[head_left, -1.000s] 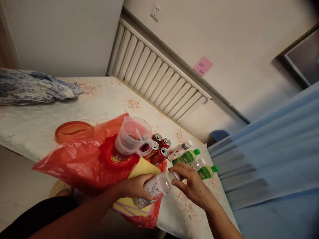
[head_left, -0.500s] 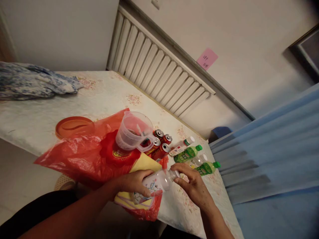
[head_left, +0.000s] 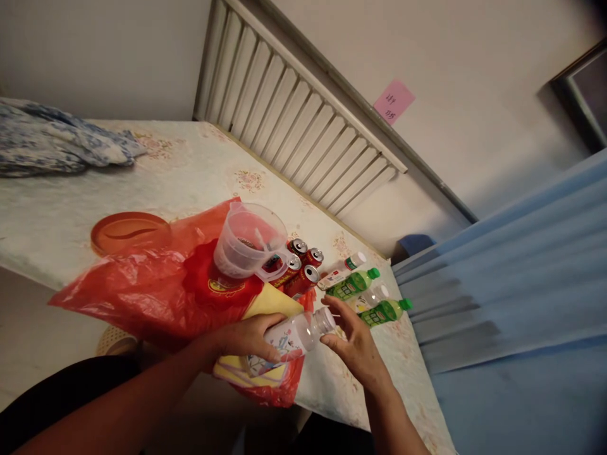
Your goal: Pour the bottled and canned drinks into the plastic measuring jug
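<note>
My left hand (head_left: 251, 338) is wrapped round a clear plastic bottle (head_left: 289, 339) with a printed label and a whitish cap. The bottle is tilted, its capped end pointing to the upper right. My right hand (head_left: 353, 341) is beside the cap with thumb and fingers spread, holding nothing. Under the bottle lies a folded yellow cloth (head_left: 272, 302) on a red plastic bag (head_left: 142, 291). A clear plastic measuring jug (head_left: 241, 249) stands on the bag, behind my left hand.
Several drink cans (head_left: 306, 278) stand right of the jug. Past them lie bottles, among them a green-capped bottle (head_left: 351, 285). An orange-brown lid (head_left: 128, 232) and a blue-white cloth (head_left: 61, 142) are on the left. A radiator (head_left: 294, 107) lines the wall; a blue curtain (head_left: 493, 291) hangs right.
My right hand's fingers have come off the bottle's cap and spread apart. My left hand still holds the bottle. The whole view has shifted slightly.
</note>
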The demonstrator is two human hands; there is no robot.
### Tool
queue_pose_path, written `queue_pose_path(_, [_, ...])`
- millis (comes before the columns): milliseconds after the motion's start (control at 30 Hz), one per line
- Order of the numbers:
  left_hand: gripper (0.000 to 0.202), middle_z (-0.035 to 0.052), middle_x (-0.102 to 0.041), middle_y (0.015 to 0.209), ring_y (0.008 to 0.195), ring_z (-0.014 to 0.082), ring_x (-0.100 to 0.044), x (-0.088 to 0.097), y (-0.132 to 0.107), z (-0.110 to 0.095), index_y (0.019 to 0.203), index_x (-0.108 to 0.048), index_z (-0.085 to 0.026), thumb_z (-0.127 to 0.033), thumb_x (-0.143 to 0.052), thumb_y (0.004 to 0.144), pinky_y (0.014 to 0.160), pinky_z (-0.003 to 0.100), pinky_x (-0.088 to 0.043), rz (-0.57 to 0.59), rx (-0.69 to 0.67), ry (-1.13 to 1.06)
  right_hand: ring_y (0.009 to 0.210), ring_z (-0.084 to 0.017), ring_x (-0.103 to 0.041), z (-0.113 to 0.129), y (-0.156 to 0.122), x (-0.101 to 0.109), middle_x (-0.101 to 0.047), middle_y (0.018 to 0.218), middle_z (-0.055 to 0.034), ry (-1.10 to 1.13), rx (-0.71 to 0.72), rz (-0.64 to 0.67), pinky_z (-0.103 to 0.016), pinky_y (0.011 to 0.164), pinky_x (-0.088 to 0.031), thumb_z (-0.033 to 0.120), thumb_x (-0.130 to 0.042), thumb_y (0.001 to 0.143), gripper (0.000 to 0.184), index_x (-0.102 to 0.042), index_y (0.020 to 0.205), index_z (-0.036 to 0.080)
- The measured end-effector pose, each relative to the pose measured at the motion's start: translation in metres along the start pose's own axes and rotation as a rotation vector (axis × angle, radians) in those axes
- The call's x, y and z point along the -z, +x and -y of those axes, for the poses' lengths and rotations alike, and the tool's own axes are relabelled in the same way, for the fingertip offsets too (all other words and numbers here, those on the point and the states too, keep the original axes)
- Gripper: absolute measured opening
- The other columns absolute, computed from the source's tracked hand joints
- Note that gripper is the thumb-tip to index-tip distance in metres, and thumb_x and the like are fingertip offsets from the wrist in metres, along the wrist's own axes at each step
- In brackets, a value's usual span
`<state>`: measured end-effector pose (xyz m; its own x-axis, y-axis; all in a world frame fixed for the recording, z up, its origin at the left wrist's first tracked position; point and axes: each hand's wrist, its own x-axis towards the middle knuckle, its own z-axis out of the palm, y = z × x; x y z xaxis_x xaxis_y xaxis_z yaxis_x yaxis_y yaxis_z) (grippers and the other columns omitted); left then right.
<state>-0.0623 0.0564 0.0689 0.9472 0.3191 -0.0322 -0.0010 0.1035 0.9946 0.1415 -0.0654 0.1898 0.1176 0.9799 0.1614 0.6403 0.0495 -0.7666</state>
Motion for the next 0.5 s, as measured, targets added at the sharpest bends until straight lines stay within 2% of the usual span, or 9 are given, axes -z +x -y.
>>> queue_pose_path(100, [0.071, 0.0027, -0.07, 0.112, 0.102, 0.0275, -0.064, 0.0, 0.0, 0.0, 0.129, -0.059, -0.02, -0.04, -0.081, 0.064, 0.078, 0.028, -0.05, -0.016, -0.002, 0.049, 0.086, -0.023, -0.065, 0.0, 0.001, -0.001, -0.07, 0.102, -0.0073, -0.143, 0.023, -0.052, -0.033, 0.074, -0.053, 0.054, -0.076, 0.079, 0.048, -0.069, 0.116, 0.023])
queue_pose_path(200, [0.073, 0.0028, -0.069, 0.114, 0.104, 0.0275, -0.063, 0.001, 0.0, 0.0, 0.13, -0.058, -0.02, -0.04, -0.082, 0.065, 0.08, 0.028, -0.05, -0.005, 0.007, 0.071, 0.077, -0.019, -0.061, 0.002, 0.001, -0.002, -0.068, 0.092, -0.0038, -0.173, 0.025, -0.038, -0.03, 0.07, -0.05, 0.045, -0.07, 0.086, 0.03, -0.071, 0.108, 0.024])
queue_pose_path(300, [0.076, 0.0039, -0.068, 0.116, 0.105, 0.029, -0.063, 0.003, 0.003, 0.004, 0.13, -0.058, -0.02, -0.044, -0.083, 0.063, 0.08, 0.029, -0.051, 0.011, 0.011, 0.066, 0.091, -0.021, -0.062, 0.004, 0.0, -0.003, -0.068, 0.103, -0.0054, -0.076, 0.071, -0.06, -0.032, 0.08, -0.05, 0.04, -0.067, 0.089, 0.027, -0.071, 0.111, 0.026])
queue_pose_path(400, [0.081, 0.0059, -0.067, 0.119, 0.107, 0.031, -0.063, 0.004, 0.004, 0.008, 0.13, -0.057, -0.018, -0.045, -0.085, 0.059, 0.082, 0.031, -0.051, 0.013, 0.021, 0.097, 0.112, -0.025, -0.06, 0.001, -0.001, -0.003, -0.066, 0.117, -0.0079, 0.102, 0.102, -0.17, -0.037, 0.095, -0.048, 0.039, -0.067, 0.089, 0.028, -0.071, 0.113, 0.025])
queue_pose_path(500, [0.084, 0.0059, -0.066, 0.125, 0.113, 0.0323, -0.061, 0.003, 0.003, 0.007, 0.133, -0.055, -0.019, -0.043, -0.085, 0.058, 0.088, 0.033, -0.051, 0.012, 0.03, 0.086, 0.119, -0.028, -0.058, -0.01, 0.002, -0.005, -0.066, 0.125, -0.0086, 0.285, 0.021, -0.291, -0.04, 0.097, -0.048, 0.039, -0.072, 0.085, 0.033, -0.071, 0.115, 0.025])
